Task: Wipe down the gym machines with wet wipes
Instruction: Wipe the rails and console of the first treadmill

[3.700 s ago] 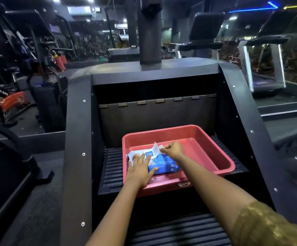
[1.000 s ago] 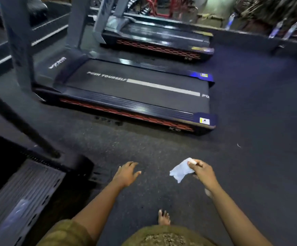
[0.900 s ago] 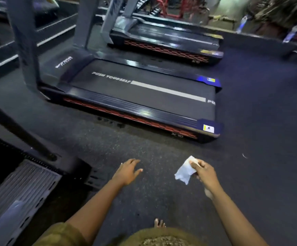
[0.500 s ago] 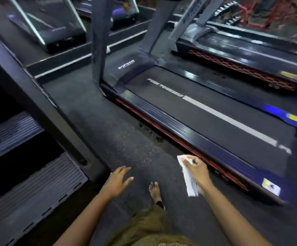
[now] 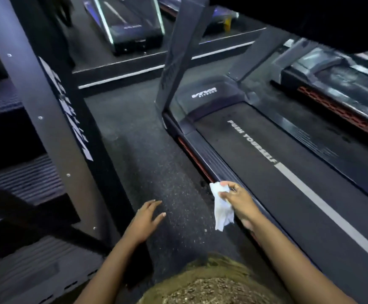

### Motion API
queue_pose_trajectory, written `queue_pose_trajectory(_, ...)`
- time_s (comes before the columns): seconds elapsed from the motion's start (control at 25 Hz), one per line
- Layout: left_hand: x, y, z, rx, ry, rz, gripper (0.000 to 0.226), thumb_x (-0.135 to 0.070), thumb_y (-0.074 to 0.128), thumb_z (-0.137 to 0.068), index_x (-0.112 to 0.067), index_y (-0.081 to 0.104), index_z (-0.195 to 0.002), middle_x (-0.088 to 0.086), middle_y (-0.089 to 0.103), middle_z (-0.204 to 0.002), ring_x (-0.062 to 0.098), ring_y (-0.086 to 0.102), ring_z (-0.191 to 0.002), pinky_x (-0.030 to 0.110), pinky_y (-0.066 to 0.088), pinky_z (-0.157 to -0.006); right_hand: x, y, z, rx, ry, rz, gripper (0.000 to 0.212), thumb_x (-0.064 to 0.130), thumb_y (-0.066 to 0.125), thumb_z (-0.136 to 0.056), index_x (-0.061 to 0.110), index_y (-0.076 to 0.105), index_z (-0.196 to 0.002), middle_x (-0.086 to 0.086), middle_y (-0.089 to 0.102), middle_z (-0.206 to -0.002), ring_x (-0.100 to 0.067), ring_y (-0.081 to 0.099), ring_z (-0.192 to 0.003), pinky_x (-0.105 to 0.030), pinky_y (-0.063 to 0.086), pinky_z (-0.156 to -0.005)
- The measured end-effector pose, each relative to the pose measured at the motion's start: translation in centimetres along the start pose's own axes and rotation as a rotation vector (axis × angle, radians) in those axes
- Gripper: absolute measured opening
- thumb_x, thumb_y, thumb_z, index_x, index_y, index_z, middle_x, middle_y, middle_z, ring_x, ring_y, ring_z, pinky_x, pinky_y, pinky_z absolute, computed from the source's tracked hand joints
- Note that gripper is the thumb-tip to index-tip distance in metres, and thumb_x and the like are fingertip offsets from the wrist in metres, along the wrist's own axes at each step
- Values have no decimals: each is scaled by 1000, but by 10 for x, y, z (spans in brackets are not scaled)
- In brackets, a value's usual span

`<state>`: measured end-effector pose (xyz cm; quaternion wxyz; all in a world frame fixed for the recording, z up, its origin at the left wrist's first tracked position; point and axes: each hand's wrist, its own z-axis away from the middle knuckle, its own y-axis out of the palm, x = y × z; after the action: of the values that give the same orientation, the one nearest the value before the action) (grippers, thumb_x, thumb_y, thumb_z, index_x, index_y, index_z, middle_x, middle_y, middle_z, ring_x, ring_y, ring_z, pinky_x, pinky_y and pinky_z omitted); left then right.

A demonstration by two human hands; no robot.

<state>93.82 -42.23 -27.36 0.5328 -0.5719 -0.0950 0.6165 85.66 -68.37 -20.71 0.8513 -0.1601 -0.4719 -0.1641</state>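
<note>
Right hand [image 5: 238, 200] pinches wipe [image 5: 222, 210] at its top, rest dangling; left hand [image 5: 145, 218] relaxed, empty. We should flatten wipe, then press along treadmill rail [image 5: 209, 163].

I am standing in a gym: a treadmill [image 5: 264, 185] is lying at two o'clock, a stair machine [image 5: 46, 128] at ten.

My right hand [image 5: 239, 199] covers the top of the wet wipe [image 5: 222, 212] I pinch and a bit of the treadmill [image 5: 288, 172] under it. Right of my grip the treadmill runs out of the picture. Left of it, the white letters on the stair machine [image 5: 53, 128] are too blurry to read.
</note>
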Motion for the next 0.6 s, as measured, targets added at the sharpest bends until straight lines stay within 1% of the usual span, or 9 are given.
queue_pose_trajectory(0.08,7,-18,-28,-58,-49,53,52,-36,49,-97,-16,38,-144,5,34,-149,19,35,-136,31,25,-115,24,13,-40,48,-2,20,21,2,52,-90,19,59,-100,-11,63,-107,-19,60,-81,-26,49,-61)
queue_pose_trajectory(0.16,23,-32,-54,-108,-100,95,52,-35,51,-96,-16,39,-143,5,37,-147,18,37,-135,29,27,-113,47,32,-85,108,-9,73,23,2,53,-88,22,61,-95,-12,64,-108,-22,60,-85,-32,50,-71)
queue_pose_trajectory(0.2,30,-38,-66,-124,-124,103,52,-34,52,-95,-15,40,-142,5,39,-146,17,38,-134,28,28,-113,61,41,-106,141,-13,92,23,1,53,-88,21,63,-94,-12,64,-107,-21,61,-85,-32,50,-70)
queue_pose_trajectory(0.32,51,-63,-117,-159,-202,140,51,-32,54,-95,-16,41,-141,5,43,-143,18,44,-128,27,33,-108,108,72,-180,234,-30,162,26,-2,50,-89,17,67,-88,-8,66,-101,-15,60,-79,-25,48,-63)
queue_pose_trajectory(0.44,52,-115,-188,-183,-219,142,50,-30,54,-95,-13,41,-141,6,42,-143,16,41,-131,18,25,-106,178,105,-251,276,-60,191,31,-3,47,-90,17,70,-86,-10,66,-93,-12,57,-67,-24,47,-58)
queue_pose_trajectory(0.48,52,-136,-215,-200,-201,122,50,-30,54,-95,-13,41,-141,6,42,-143,16,40,-132,18,24,-108,202,116,-272,298,-85,201,31,-4,47,-89,16,70,-90,-10,65,-91,-9,57,-63,-23,47,-56)
queue_pose_trajectory(0.56,49,-177,-264,-250,-156,74,50,-31,54,-95,-14,42,-141,7,42,-144,18,39,-134,26,25,-113,246,135,-304,345,-165,252,35,-7,46,-86,16,67,-103,-10,62,-88,-2,55,-55,-18,45,-53)
queue_pose_trajectory(0.6,46,-197,-290,-272,-133,62,50,-31,54,-95,-14,42,-140,7,42,-143,19,39,-133,30,26,-114,267,143,-319,357,-198,266,39,-9,46,-84,18,65,-107,-12,61,-88,-4,55,-58,-18,46,-55)
